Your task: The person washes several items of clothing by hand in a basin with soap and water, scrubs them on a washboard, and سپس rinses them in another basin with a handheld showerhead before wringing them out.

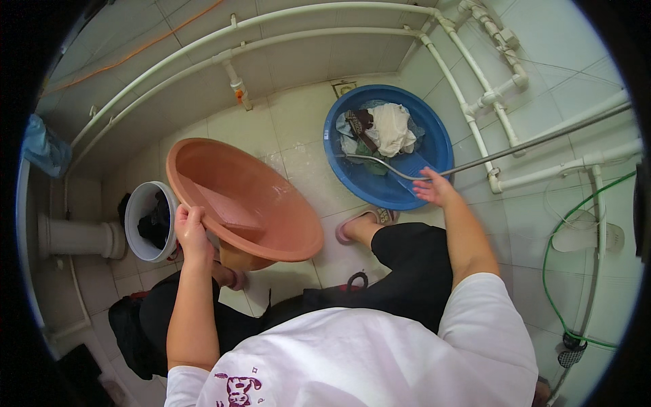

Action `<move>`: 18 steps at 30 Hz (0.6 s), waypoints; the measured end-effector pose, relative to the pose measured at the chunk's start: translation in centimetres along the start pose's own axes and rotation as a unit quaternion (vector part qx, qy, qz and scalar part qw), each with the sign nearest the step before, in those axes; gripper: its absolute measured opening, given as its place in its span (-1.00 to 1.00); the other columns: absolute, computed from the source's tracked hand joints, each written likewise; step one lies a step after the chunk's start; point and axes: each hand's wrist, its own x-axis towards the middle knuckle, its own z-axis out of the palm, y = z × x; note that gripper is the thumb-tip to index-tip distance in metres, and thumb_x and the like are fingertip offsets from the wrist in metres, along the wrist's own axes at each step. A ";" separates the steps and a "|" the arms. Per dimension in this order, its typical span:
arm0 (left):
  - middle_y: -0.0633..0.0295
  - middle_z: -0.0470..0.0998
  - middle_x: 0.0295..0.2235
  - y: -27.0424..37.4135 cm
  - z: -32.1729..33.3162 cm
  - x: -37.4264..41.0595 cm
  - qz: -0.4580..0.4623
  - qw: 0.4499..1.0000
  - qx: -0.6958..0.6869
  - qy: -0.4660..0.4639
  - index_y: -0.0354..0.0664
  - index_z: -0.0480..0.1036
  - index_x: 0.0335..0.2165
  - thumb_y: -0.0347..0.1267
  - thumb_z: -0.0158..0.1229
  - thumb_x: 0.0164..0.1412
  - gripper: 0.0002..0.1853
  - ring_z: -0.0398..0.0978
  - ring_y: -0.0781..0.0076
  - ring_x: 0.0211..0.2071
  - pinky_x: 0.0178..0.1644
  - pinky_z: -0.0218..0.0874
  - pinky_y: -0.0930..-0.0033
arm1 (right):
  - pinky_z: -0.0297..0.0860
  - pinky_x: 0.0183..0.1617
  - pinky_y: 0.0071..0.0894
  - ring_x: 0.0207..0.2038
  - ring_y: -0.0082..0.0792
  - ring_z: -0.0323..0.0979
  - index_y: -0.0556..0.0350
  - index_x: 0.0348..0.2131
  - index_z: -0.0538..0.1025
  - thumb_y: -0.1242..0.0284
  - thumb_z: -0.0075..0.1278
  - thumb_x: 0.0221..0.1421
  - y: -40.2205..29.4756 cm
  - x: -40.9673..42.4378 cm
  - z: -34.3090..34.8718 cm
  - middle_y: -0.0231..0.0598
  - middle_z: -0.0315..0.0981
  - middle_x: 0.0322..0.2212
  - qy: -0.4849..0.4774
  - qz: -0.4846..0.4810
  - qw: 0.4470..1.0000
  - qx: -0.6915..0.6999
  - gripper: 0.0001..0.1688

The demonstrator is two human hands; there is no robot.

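My left hand (191, 229) grips the rim of a large orange plastic basin (285, 203), which is tilted on its side edge. A ridged washboard panel (224, 203) is moulded inside it. My right hand (434, 188) is held palm up with its fingers apart, over the near right rim of a blue plastic basin (442, 137). A flexible metal hose (508, 151) passes at its fingers; whether they touch is unclear. The hose's end reaches into the blue basin, beside wet laundry: a white cloth (392, 129), a dark brown cloth (360, 124) and a green cloth (374, 163).
A white bucket (130, 224) with dark clothes (155, 221) stands left of the orange basin. White pipes (315, 33) run along the walls. A floor drain (344, 88) lies behind the blue basin. A green hose (545, 274) hangs at right. The tiled floor (300, 163) looks wet.
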 end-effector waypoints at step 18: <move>0.37 0.32 -0.47 7.6 7.5 -7.7 0.208 0.969 -0.020 -0.128 -0.20 0.21 -0.50 -0.50 0.01 0.04 -0.89 0.21 0.70 -0.44 -0.29 0.10 0.65 | 0.36 -0.47 -0.45 -0.45 -0.33 0.43 0.07 -0.05 0.15 0.34 -0.13 0.06 1.4 -13.1 15.3 -0.08 0.44 -0.35 -0.149 -0.161 0.975 0.029 -0.53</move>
